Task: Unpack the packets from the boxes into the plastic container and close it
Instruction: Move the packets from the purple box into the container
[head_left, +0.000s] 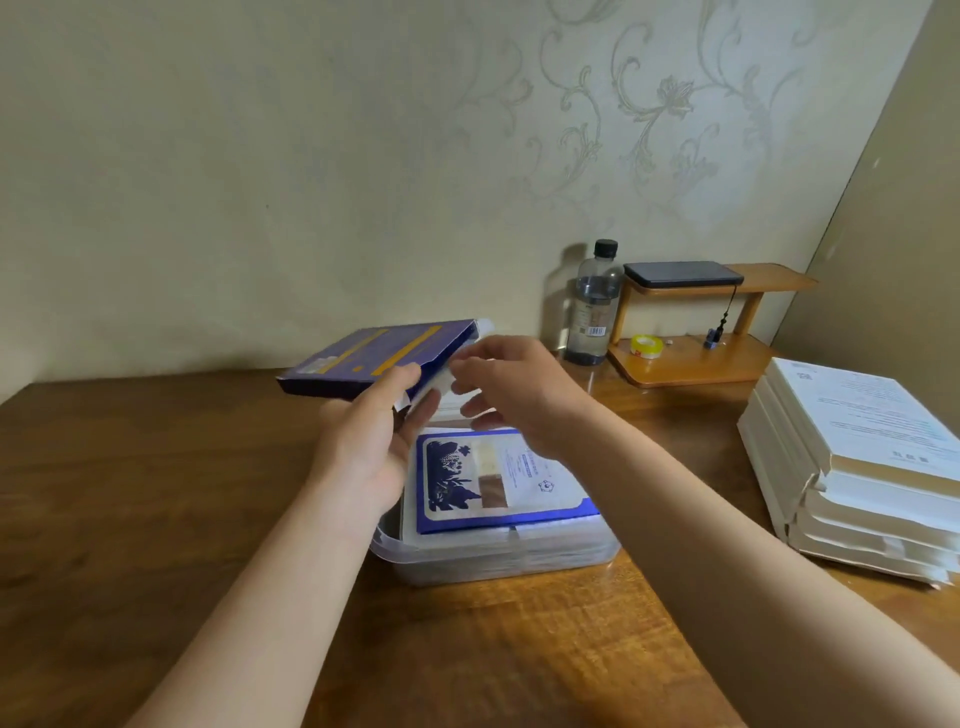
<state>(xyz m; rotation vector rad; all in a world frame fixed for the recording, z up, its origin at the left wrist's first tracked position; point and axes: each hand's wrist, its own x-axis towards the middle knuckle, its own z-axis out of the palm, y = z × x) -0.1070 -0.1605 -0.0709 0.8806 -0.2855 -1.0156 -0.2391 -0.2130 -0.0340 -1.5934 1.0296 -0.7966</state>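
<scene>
The left hand (370, 444) grips the tilted blue box (363, 353) and the right hand (519, 395) pinches its white packets (440, 384), so the tilt may spill them beside the plastic container (493, 558).

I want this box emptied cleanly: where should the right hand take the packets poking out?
Pinch the packets by the white edge at the mouth of the box, from the right; the left hand holds it nearly flat, so they should slide out.

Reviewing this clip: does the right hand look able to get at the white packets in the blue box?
Probably yes. The left hand holds the blue box with its open end toward the right hand, whose fingers are at the white packets; blur hides any grip.
</scene>
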